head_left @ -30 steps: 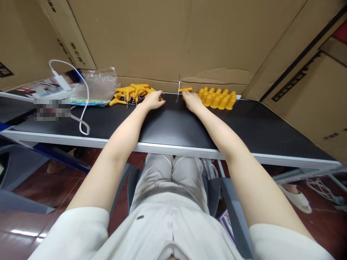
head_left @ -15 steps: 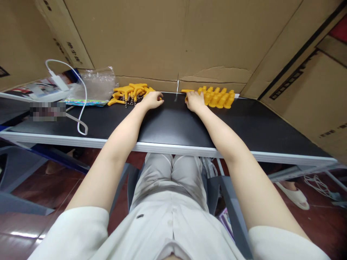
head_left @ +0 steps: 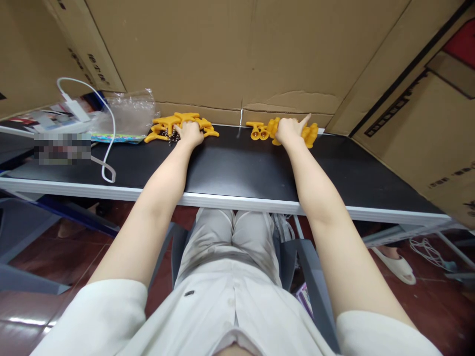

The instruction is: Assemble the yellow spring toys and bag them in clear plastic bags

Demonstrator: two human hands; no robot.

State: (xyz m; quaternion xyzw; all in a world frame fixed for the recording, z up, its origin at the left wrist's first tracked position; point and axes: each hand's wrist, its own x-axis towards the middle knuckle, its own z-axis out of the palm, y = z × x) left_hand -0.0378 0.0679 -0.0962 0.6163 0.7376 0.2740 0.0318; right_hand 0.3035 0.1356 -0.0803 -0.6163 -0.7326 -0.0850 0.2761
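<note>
My left hand (head_left: 191,134) reaches onto a pile of yellow plastic pieces (head_left: 168,121) with short metal chains (head_left: 172,137). Its thumb stands apart from the fingers, so it looks open; the fingertips are partly hidden among the pieces. On the right, my right hand (head_left: 290,130) lies over a group of yellow barrel-shaped pieces (head_left: 309,134). One finger sticks out to the right, and the hand looks open, with its other fingertips hidden behind it. Between the hands, nearer the right one, rests a yellow toy like small binoculars (head_left: 257,129), its two round ends facing me.
Left of the pile lie a clear plastic bag (head_left: 129,116) and a white cable (head_left: 113,123) with a white plug. Cardboard panels (head_left: 208,54) wall off the back and right of the black tabletop (head_left: 237,163).
My right hand has let go of the binocular-like toy and moved right onto the barrel pieces. The toy now lies on the table. My left hand has shifted left, deeper onto the pile.
</note>
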